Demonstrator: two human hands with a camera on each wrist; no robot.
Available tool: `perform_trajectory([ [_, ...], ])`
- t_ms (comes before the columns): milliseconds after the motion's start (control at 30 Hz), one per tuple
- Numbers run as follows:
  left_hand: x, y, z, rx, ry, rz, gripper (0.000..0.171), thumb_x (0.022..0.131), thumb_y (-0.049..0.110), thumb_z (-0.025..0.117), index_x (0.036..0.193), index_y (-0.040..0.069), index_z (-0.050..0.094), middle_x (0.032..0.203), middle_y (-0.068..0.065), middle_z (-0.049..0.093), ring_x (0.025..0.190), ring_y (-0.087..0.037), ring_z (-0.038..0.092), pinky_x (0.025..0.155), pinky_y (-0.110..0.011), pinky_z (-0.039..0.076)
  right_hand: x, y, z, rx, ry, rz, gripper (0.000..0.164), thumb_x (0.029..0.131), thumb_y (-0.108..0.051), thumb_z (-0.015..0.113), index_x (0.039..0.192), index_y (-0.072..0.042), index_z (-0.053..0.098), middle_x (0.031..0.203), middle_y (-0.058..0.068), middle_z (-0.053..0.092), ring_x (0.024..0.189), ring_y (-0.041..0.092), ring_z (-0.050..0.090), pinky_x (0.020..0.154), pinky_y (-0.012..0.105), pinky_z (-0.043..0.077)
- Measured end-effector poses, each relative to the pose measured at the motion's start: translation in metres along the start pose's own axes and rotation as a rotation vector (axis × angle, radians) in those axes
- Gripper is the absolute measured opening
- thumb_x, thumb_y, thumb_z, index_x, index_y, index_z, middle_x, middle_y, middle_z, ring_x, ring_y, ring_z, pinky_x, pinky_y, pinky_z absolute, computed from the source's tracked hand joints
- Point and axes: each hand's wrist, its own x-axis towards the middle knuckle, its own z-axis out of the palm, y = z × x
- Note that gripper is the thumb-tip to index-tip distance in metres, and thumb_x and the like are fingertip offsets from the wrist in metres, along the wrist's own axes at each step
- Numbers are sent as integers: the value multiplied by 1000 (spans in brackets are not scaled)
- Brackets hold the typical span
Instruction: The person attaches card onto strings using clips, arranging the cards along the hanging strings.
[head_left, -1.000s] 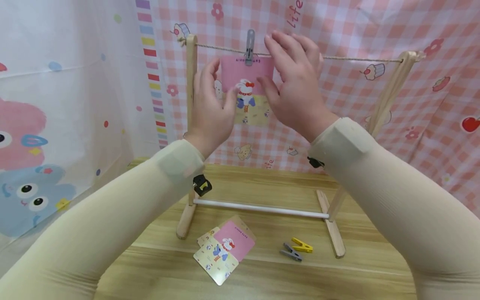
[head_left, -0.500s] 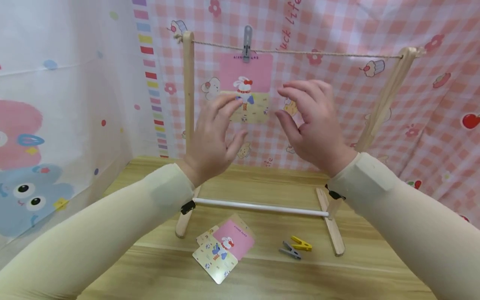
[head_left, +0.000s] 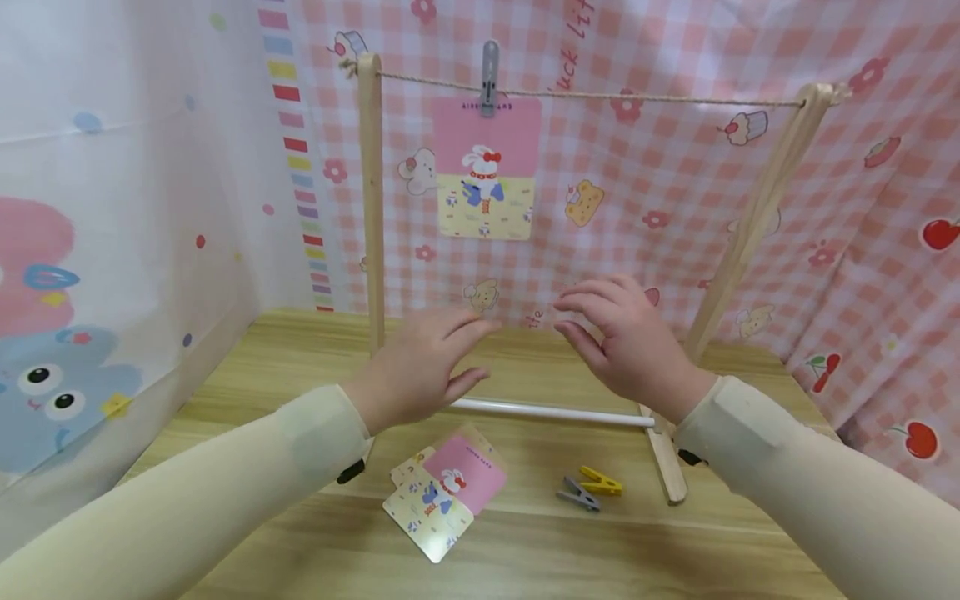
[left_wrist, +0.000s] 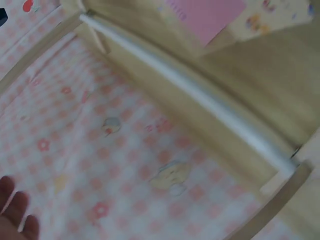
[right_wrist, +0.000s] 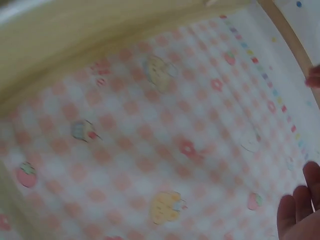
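In the head view a pink and yellow card [head_left: 486, 204] with a rabbit picture hangs from a twine line [head_left: 675, 99], held by a grey clothespin [head_left: 489, 79]. My left hand [head_left: 420, 362] is below it on the left, fingers relaxed, with nothing in it. To the right my right hand [head_left: 630, 346] hovers at about the same height, loosely bent and also holding nothing. On the table under the left hand lie several overlapping cards [head_left: 446, 496]. A grey clothespin [head_left: 578, 494] and a yellow clothespin [head_left: 602, 481] lie right of the cards.
The twine runs between two wooden posts [head_left: 371, 192] of a stand, whose white crossbar [head_left: 555, 410] spans low behind the cards. A wooden foot [head_left: 667, 467] sticks forward at right. Behind the wooden table [head_left: 525, 558] hangs a pink checked cloth [head_left: 660, 175].
Both hands have left the hanging card and come down toward the table, still apart. The card stays clipped on the twine. The cards and clothespins on the table have not moved.
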Motion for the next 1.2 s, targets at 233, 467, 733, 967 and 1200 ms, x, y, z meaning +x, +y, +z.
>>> perform_trajectory([
  [233, -26, 9, 22, -64, -381, -181, 69, 96, 43, 77, 152, 10, 52, 147, -8, 63, 135, -27, 62, 116, -43, 49, -34, 3, 9, 35, -225, 90, 19, 93, -14, 81, 110, -6, 76, 110, 8, 76, 109, 29, 64, 96, 49, 54],
  [467, -46, 16, 36, -133, -669, -324, 80, 99, 54, 68, 163, 16, 38, 159, -11, 51, 146, -32, 50, 123, -47, 41, -62, 3, 18, 47, -457, 193, 24, 96, -24, 78, 116, -10, 76, 121, 5, 74, 116, 28, 64, 96, 49, 57],
  [733, -54, 23, 49, -157, -784, -386, 84, 98, 57, 68, 164, 16, 37, 166, -8, 44, 153, -31, 43, 127, -49, 35, -84, -2, 29, 52, -609, 182, 25, 97, -27, 78, 117, -12, 76, 119, 3, 74, 114, 27, 66, 96, 47, 58],
  [967, -59, 27, 57, -149, -799, -373, 76, 94, 57, 72, 155, 17, 50, 147, -1, 61, 133, -23, 60, 117, -42, 47, -96, -4, 37, 82, -689, 184, 30, 97, -27, 77, 121, -8, 75, 120, 6, 73, 116, 29, 68, 100, 49, 57],
  [1200, -61, 30, 62, -173, -830, -397, 75, 92, 55, 76, 153, 18, 52, 150, -1, 59, 136, -23, 58, 119, -41, 44, -101, -5, 40, 131, -786, 201, 36, 98, -32, 76, 125, -8, 73, 126, 9, 73, 120, 31, 66, 105, 50, 55],
])
